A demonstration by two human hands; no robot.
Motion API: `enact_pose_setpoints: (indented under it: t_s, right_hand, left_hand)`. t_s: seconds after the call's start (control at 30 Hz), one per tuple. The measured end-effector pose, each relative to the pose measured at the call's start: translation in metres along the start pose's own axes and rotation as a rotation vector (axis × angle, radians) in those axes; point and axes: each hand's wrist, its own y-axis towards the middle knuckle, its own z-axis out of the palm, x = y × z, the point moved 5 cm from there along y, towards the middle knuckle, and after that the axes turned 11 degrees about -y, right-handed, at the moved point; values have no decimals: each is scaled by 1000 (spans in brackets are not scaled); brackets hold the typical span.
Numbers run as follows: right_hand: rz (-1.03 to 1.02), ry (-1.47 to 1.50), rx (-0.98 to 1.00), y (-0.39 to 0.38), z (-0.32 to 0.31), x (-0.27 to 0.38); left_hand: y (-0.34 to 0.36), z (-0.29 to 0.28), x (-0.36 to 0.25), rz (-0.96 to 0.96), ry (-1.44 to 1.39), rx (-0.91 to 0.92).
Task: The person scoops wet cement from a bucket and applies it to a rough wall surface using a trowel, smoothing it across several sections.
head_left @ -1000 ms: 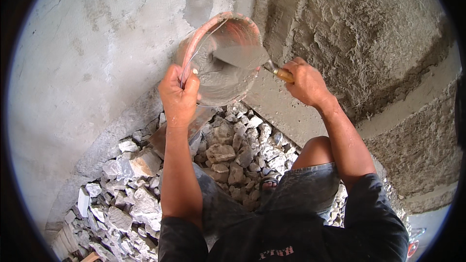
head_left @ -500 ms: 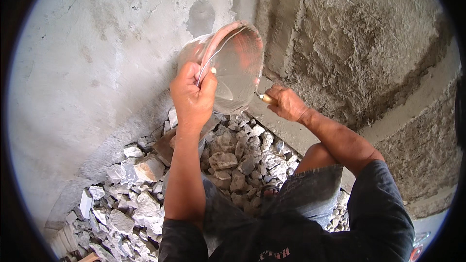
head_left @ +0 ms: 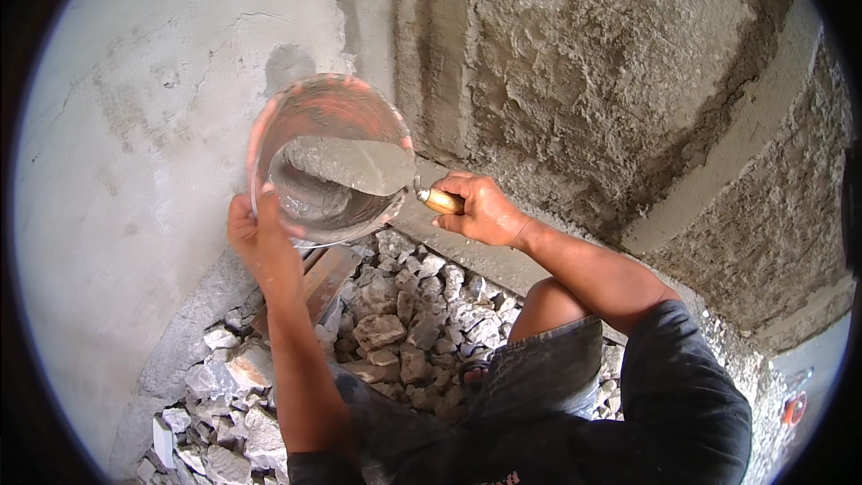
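Observation:
My left hand is closed on the near-left rim of an orange-red bucket smeared with grey mortar. The bucket hangs tilted above the stones, its mouth toward me and its inner wall showing. Some wet mortar lies inside. A trowel with a wooden handle is in my right hand, the fingers wrapped round the grip. Its broad blade, loaded with grey mortar, lies across the bucket's mouth, above the mortar inside. The load hides most of the blade.
Broken stones cover the ground below my arms. A smooth grey wall rises on the left, and a rough mortared wall on the right. A flat ledge runs along the foot of the right wall. A board rests under the bucket.
The bucket has swung left in the view and its mouth has turned more toward me. The trowel blade, hidden at the rim before, now shows with mortar on it.

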Motion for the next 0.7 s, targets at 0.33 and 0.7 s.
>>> enact_pose_setpoints:
  t_s: [0.33,0.7]
  right_hand:
    - [105,-88,12,-69,-78,-9]
    - [381,-170,-40,-186,-118,-39]
  left_hand:
    - [-14,-23,55,-347,-357,-50]
    - [-99,38,128,-641,-294,127]
